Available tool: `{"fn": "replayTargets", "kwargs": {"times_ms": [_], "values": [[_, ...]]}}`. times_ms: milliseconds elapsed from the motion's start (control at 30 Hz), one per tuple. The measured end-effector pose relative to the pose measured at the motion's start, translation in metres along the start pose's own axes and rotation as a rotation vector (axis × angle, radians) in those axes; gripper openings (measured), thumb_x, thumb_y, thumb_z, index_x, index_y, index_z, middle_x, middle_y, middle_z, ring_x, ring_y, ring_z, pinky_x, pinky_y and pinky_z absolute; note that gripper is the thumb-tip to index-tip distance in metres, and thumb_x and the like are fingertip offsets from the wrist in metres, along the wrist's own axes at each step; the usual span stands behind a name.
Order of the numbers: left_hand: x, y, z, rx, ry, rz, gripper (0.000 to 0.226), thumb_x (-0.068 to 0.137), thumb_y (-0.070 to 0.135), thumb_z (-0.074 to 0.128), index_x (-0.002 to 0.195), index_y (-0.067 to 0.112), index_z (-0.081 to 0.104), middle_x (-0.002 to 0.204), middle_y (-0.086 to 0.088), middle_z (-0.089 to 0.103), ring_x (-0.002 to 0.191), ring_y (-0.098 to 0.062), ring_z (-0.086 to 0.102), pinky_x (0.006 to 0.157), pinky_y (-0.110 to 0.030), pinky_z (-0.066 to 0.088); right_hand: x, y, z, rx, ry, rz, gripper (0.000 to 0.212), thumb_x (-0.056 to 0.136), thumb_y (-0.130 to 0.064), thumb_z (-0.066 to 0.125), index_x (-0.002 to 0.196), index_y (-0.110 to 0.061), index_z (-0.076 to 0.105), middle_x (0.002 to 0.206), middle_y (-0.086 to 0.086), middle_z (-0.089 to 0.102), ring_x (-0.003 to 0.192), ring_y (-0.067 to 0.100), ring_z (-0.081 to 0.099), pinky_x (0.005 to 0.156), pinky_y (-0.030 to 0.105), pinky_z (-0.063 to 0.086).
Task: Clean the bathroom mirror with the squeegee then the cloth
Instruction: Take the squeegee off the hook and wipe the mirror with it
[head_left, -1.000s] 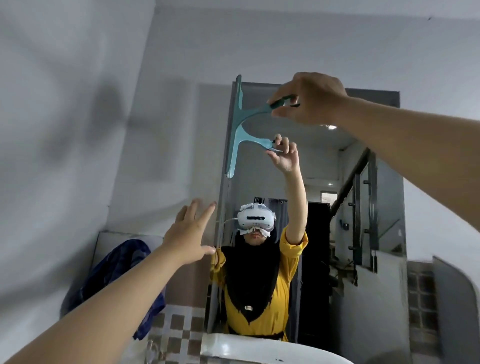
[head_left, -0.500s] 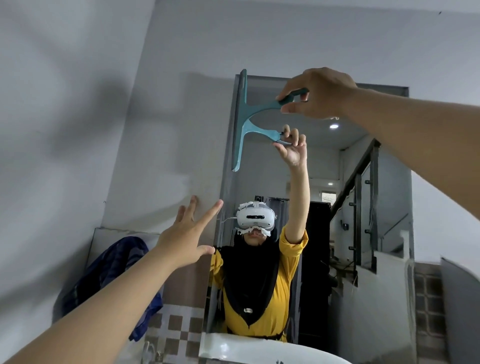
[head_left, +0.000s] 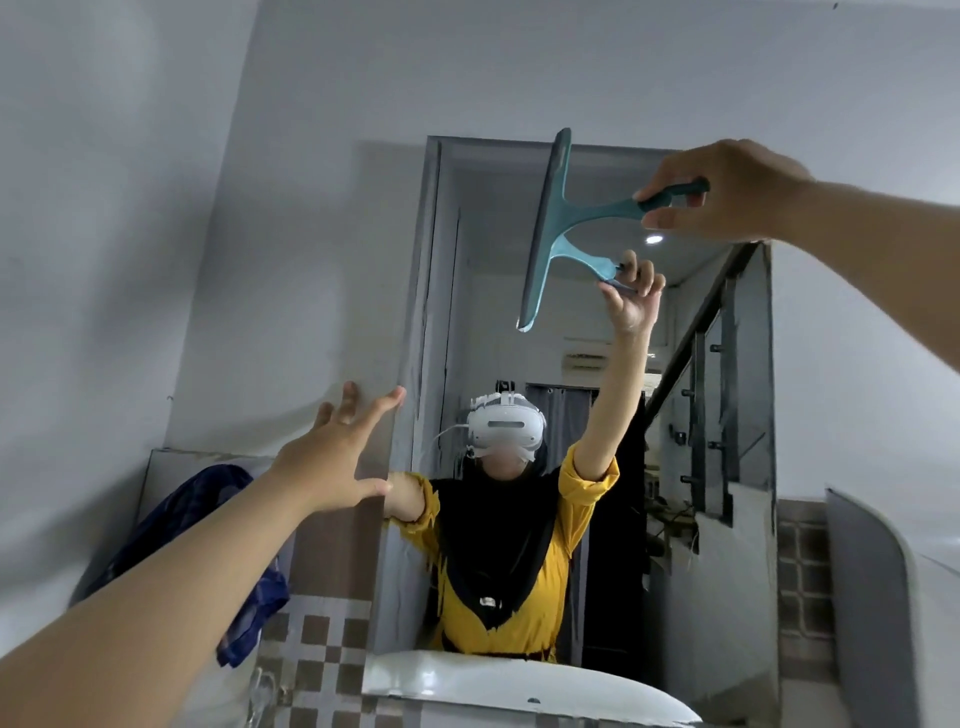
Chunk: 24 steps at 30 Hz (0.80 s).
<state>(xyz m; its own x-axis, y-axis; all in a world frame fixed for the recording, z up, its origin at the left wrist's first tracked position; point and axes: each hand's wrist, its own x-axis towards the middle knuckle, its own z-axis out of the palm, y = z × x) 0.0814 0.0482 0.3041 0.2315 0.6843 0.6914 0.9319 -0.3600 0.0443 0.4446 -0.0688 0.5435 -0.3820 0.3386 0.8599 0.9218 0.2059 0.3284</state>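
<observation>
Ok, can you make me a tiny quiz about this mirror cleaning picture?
1. True or false: the right hand holds the teal squeegee by its handle.
2. The left hand is: A) gripping the cloth, B) open with fingers spread, C) on the sink.
3. Fill in: the dark blue cloth hangs to the ____ of the mirror.

Key: 1 true; 2 B; 3 left.

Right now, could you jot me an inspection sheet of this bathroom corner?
Surface: mirror, streaky near its left edge.
Job's things: teal squeegee, blade upright near the mirror's top; contact unclear.
Clutter: dark blue cloth draped left of the mirror.
Hands: right hand grips the squeegee handle; left hand open, fingers spread by the mirror's left edge.
Cables: nothing seen.
Surroundings: grey wall, checkered tiles, white basin.
</observation>
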Motion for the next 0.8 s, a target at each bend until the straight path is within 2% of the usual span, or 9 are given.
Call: {"fn": "replayTargets", "kwargs": {"times_ms": [100, 267, 500, 667, 800], "values": [[0.001, 0.001, -0.001, -0.014, -0.01, -0.01, 0.105, 0.077, 0.042, 0.07, 0.135, 0.056, -0.016, 0.155, -0.013, -0.02, 0.14, -0.042, -0.003, 0.105, -0.051, 0.038, -0.015, 0.017, -0.009, -0.015, -0.001, 0.033, 0.026, 0.084, -0.045, 0.065, 0.108, -0.037, 0.064, 0.09, 0.003, 0.062, 0.079, 0.024, 0.053, 0.067, 0.034, 0.042], [0.004, 0.0, 0.001, -0.014, -0.002, -0.02, 0.108, 0.075, 0.042, 0.072, 0.134, 0.057, -0.017, 0.156, -0.011, -0.018, 0.141, -0.042, 0.0, 0.106, -0.052, 0.037, -0.036, 0.044, -0.02, -0.017, 0.009, 0.107, 0.026, 0.082, -0.044, 0.067, 0.107, -0.036, 0.066, 0.09, 0.003, 0.064, 0.082, 0.027, 0.057, 0.074, 0.041, 0.05], [0.005, -0.004, 0.003, -0.032, 0.008, -0.018, 0.112, 0.072, 0.043, 0.074, 0.129, 0.064, -0.02, 0.158, -0.011, -0.01, 0.142, -0.041, 0.008, 0.105, -0.055, 0.037, -0.061, 0.067, -0.024, -0.007, 0.026, 0.193, 0.026, 0.081, -0.047, 0.066, 0.103, -0.033, 0.066, 0.083, 0.009, 0.062, 0.076, 0.028, 0.056, 0.066, 0.036, 0.047], [0.005, -0.002, 0.004, -0.014, -0.003, -0.045, 0.111, 0.072, 0.044, 0.073, 0.132, 0.06, -0.019, 0.157, -0.009, -0.013, 0.142, -0.041, 0.003, 0.106, -0.056, 0.035, -0.077, 0.076, -0.035, -0.035, 0.021, 0.249, 0.024, 0.082, -0.048, 0.064, 0.102, -0.033, 0.065, 0.079, 0.008, 0.062, 0.062, 0.028, 0.058, 0.051, 0.028, 0.047], [0.007, -0.004, 0.004, -0.002, 0.003, -0.05, 0.111, 0.07, 0.046, 0.074, 0.134, 0.058, -0.016, 0.158, -0.011, -0.009, 0.142, -0.041, 0.009, 0.106, -0.056, 0.036, -0.1, 0.087, -0.045, -0.051, 0.009, 0.339, 0.023, 0.083, -0.048, 0.064, 0.1, -0.033, 0.065, 0.076, 0.009, 0.061, 0.056, 0.031, 0.06, 0.043, 0.026, 0.047]]}}
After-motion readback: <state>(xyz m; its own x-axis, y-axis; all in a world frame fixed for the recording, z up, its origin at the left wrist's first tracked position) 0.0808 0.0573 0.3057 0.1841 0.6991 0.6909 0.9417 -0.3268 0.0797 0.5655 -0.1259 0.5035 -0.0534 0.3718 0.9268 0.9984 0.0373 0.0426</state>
